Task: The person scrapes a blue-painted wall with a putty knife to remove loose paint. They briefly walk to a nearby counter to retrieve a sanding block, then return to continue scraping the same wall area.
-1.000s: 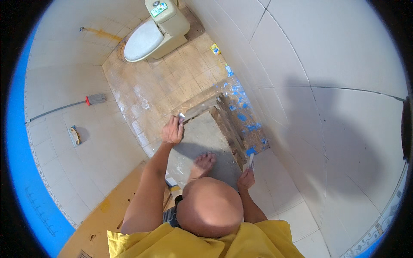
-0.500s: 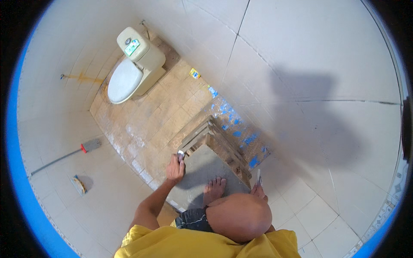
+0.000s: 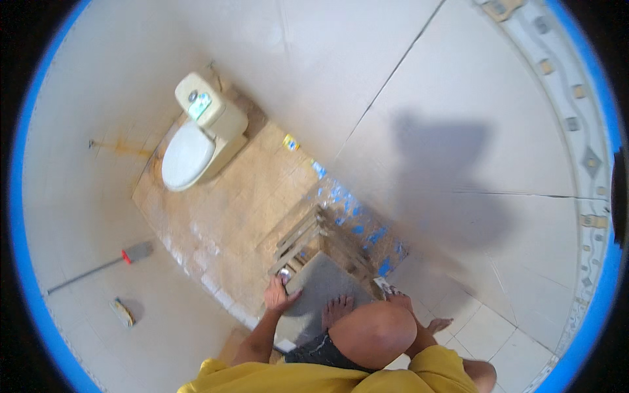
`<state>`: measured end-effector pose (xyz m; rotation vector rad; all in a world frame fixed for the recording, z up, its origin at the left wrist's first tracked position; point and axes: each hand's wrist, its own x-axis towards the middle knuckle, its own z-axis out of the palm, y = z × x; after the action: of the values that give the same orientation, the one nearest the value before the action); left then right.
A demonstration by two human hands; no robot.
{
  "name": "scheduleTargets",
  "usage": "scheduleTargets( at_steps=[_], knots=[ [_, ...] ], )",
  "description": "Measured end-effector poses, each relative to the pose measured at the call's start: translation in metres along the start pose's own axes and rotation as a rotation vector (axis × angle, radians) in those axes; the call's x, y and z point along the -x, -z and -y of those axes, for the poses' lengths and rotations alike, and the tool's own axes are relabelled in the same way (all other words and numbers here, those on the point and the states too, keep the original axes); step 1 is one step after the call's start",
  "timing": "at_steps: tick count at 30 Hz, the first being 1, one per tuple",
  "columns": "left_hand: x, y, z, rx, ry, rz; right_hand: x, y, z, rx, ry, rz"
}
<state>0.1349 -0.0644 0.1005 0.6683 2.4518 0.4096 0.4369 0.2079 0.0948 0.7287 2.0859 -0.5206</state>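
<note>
My left hand is at the left edge of a grey board platform, its thumb over the board. A small round silvery object is at its fingers; its kind is unclear. To the right of the board, my right hand closes on a flat, pale-bladed tool that looks like a putty knife, its handle mostly hidden. My bare foot rests on the board below a bent knee. Wooden slats show under the board's far end.
A cream toilet stands far left on a tan tiled floor. Blue flecks lie along the right wall, near a yellow packet. A long-handled brush and a smaller tool are by the left wall.
The view has shifted, so the toilet and platform sit lower. My left thumb has spread over the board. My right hand and its blade have swung leftward, closer to the board's edge.
</note>
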Motion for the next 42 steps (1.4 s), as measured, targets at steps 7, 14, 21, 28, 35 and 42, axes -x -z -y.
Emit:
scheduleTargets(
  at_steps=[7,14,21,28,35,42],
  knots=[
    [0.024,0.008,0.023,0.155,0.183,0.127,-0.101,0.15,0.059,-0.148,0.464,-0.242],
    [0.034,-0.041,0.091,0.104,0.108,0.062,-0.024,0.288,0.124,-0.597,0.702,-0.379],
    [0.043,-0.019,0.062,0.024,-0.17,-0.144,0.098,0.304,0.082,-0.565,0.416,-0.306],
    [0.029,-0.033,0.063,0.099,-0.005,-0.152,0.186,0.301,0.019,-0.873,0.577,-0.821],
    [-0.038,-0.003,0.054,0.126,-0.076,-0.266,0.332,0.355,-0.041,-0.248,0.273,-1.615],
    [-0.062,0.202,-0.181,0.657,-0.13,-0.746,0.451,0.443,0.022,-0.738,0.559,-1.967]
  ],
)
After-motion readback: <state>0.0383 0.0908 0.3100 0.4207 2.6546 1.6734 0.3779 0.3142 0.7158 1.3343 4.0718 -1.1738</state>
